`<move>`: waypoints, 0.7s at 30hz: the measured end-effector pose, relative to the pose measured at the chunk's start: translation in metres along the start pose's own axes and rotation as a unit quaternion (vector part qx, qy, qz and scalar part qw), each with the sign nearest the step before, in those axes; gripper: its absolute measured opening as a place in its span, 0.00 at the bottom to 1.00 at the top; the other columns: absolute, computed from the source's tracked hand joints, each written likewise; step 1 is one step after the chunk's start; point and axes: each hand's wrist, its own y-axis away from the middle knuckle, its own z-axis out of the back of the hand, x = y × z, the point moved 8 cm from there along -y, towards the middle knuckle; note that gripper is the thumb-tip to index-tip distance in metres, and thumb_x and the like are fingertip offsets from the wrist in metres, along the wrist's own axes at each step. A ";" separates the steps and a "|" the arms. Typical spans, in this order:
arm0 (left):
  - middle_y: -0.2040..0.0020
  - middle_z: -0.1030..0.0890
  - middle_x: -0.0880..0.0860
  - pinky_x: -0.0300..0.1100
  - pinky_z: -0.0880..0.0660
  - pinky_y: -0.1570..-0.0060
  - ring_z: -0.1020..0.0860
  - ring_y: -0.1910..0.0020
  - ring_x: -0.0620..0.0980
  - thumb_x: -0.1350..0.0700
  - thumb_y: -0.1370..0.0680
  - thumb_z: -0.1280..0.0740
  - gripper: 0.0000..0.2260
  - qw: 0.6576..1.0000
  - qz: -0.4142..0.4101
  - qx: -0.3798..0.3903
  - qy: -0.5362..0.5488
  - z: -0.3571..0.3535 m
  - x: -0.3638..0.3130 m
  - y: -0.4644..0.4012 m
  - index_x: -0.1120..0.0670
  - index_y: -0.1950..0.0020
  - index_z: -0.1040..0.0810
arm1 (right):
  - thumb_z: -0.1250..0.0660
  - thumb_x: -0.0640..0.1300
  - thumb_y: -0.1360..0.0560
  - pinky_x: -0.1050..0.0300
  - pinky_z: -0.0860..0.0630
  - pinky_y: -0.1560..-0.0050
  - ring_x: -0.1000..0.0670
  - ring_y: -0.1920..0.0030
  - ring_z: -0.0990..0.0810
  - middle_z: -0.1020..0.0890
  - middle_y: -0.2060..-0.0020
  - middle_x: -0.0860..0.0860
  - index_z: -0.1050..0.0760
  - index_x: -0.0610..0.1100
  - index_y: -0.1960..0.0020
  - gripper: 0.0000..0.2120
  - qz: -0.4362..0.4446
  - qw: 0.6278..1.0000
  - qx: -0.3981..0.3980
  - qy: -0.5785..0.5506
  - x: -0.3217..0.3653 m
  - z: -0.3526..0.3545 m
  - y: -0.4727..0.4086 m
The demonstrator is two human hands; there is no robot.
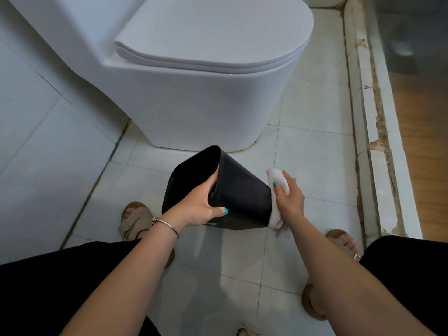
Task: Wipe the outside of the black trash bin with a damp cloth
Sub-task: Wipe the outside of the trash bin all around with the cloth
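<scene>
The bin (240,197) was held off the tiled floor (312,151) in front of the toilet (194,93), tipped on its side with the open mouth turned to the left and the base to the right. Its rim was gripped by the left hand (198,209): the fingers were curled over the edge into the opening, while the thumb was laid along the outer wall. A thin bangle (166,225) was worn on the left wrist, and the forearm was stretched forward from the lower left. The cloth (278,197), white and folded, was pressed against the bin's base by the right hand (289,198); the thumb was laid over the cloth at the bin's edge, the other fingers were wrapped round the far side, and their spread could not be told. Part of the cloth hung below the hand. Sandalled feet were planted on either side.
</scene>
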 end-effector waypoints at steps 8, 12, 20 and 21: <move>0.26 0.37 0.47 0.52 0.35 0.29 0.36 0.28 0.51 0.54 0.29 0.26 0.46 0.998 0.031 0.035 -0.036 0.012 0.011 0.002 0.39 0.23 0.55 | 0.39 0.46 0.20 0.63 0.33 0.43 0.54 0.39 0.27 0.27 0.34 0.53 0.33 0.51 0.28 0.20 0.016 0.981 -0.062 -0.181 0.037 0.024 0.035; 0.26 0.37 0.48 0.52 0.35 0.29 0.36 0.28 0.51 0.54 0.29 0.26 0.47 0.995 0.031 0.063 -0.066 0.008 0.007 0.001 0.38 0.23 0.56 | 0.37 0.44 0.20 0.60 0.32 0.36 0.55 0.37 0.28 0.27 0.34 0.54 0.32 0.49 0.29 0.20 0.078 0.976 -0.008 -0.202 0.067 0.013 0.064; 0.33 0.29 0.43 0.39 0.34 0.33 0.29 0.35 0.42 0.55 0.28 0.26 0.38 0.991 -0.005 0.097 -0.093 0.023 -0.007 0.007 0.45 0.24 0.43 | 0.37 0.46 0.20 0.77 0.31 0.51 0.57 0.40 0.28 0.27 0.35 0.58 0.33 0.52 0.28 0.21 0.094 0.974 0.059 -0.199 0.077 -0.013 0.093; 0.37 0.25 0.43 0.39 0.31 0.35 0.26 0.39 0.41 0.52 0.27 0.26 0.29 0.994 0.001 0.088 -0.063 0.026 -0.011 0.005 0.45 0.30 0.34 | 0.37 0.46 0.20 0.78 0.32 0.52 0.58 0.40 0.28 0.27 0.35 0.58 0.33 0.53 0.28 0.21 0.095 0.973 0.062 -0.200 0.078 -0.015 0.095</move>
